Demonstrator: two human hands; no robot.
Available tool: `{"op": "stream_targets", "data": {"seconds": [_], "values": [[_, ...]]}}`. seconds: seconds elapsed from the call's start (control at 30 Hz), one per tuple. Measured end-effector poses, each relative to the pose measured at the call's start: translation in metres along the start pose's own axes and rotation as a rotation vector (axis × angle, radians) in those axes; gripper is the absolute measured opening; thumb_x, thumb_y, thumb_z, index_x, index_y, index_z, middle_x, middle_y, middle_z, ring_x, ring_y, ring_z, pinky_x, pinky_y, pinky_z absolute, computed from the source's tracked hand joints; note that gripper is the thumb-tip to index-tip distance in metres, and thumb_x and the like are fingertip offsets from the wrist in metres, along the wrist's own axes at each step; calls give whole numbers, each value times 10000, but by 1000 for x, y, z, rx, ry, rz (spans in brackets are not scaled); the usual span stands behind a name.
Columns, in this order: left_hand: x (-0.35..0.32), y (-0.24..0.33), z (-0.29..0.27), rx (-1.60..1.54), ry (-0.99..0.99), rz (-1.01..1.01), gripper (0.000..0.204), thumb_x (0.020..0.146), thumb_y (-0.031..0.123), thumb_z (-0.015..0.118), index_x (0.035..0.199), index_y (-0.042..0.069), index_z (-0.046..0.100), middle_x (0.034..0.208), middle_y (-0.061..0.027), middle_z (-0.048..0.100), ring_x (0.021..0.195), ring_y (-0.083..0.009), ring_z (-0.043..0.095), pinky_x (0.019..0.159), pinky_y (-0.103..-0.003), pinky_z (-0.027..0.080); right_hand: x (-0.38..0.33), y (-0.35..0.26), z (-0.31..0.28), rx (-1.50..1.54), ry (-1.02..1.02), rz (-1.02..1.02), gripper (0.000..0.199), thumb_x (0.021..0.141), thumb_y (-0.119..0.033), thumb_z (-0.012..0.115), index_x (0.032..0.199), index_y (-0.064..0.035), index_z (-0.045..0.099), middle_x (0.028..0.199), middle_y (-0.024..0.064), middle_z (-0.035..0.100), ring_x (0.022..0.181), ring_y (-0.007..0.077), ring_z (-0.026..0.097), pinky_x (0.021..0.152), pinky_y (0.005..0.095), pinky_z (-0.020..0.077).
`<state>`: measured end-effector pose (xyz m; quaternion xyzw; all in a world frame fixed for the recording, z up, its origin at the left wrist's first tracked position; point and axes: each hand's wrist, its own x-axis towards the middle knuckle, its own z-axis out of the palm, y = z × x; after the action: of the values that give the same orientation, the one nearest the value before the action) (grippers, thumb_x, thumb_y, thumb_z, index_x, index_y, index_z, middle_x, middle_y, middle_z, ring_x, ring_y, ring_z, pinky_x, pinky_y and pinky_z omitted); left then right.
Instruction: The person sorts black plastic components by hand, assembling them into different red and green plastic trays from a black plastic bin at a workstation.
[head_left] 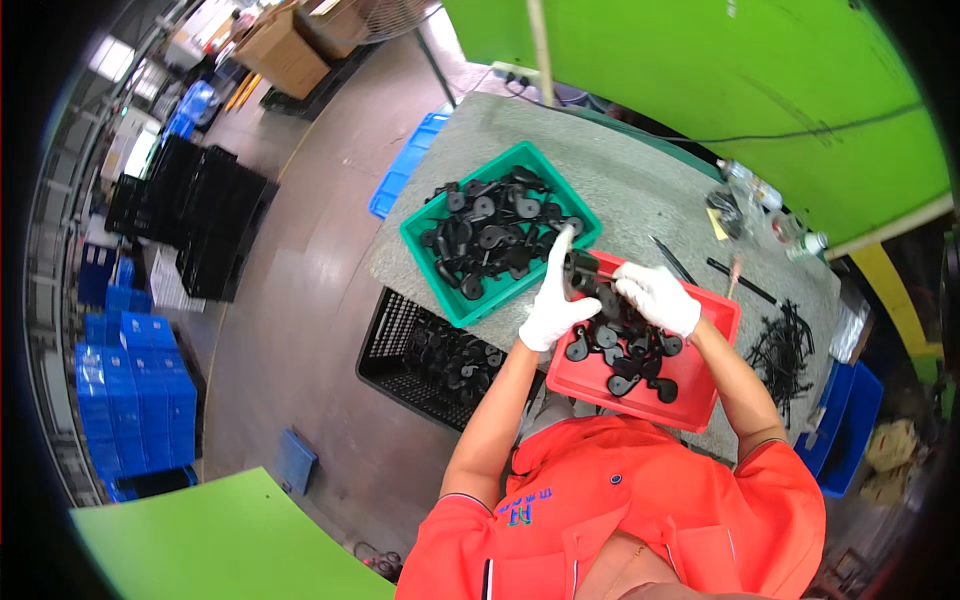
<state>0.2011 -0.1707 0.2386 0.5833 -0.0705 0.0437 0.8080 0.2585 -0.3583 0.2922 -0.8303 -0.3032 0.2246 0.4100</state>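
Evidently mid-handling, the left hand (548,305) holds a black part (580,273) between parted fingers at the red tray's (695,385) far-left corner, the right hand (657,298) curls beside it, grip hidden, and lifting probably calls for clearing the tray's pile (625,345).

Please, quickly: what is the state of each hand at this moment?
Left hand: holding black plastic parts between spread thumb and fingers.
Right hand: fingers bent at these parts; whether they grip one cannot be told.
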Motion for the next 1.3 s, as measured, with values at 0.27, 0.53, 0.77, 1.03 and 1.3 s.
{"op": "stream_targets", "data": {"seconds": [0.27,0.53,0.77,1.03,1.3], "values": [[-15,-55,64,-165,-40,-293,592,686,52,743,1175,89,411,957,-41,539,919,-148,531,824,-303,453,-78,44,8,-202,209,76,173,887,-264,469,948,-122,546,717,124,618,693,339,609,604,438,464],[-29,-75,90,1290,-114,96,295,670,43,632,945,96,542,827,-135,541,795,-336,555,688,-416,479,-129,57,6,-440,124,309,199,893,-288,464,893,-100,529,684,168,607,665,372,599,590,481,460],[-22,-114,98,595,93,-428,223,734,98,663,911,39,541,794,-56,584,720,-158,565,657,-286,467,-127,75,27,-277,321,395,193,902,-303,447,910,-122,513,731,177,609,706,385,594,617,494,450],[-26,-87,79,329,-161,-544,199,814,177,667,905,36,559,760,-5,580,705,-84,537,653,-237,443,-127,86,19,-322,223,267,168,897,-296,451,944,-143,501,710,151,617,687,368,602,603,491,451],[-30,-102,98,426,162,-462,167,827,176,652,834,44,551,679,1,566,619,-66,504,581,-226,402,-121,91,41,-323,376,310,175,913,-268,441,909,-110,515,692,138,605,620,321,590,554,446,438]]}}
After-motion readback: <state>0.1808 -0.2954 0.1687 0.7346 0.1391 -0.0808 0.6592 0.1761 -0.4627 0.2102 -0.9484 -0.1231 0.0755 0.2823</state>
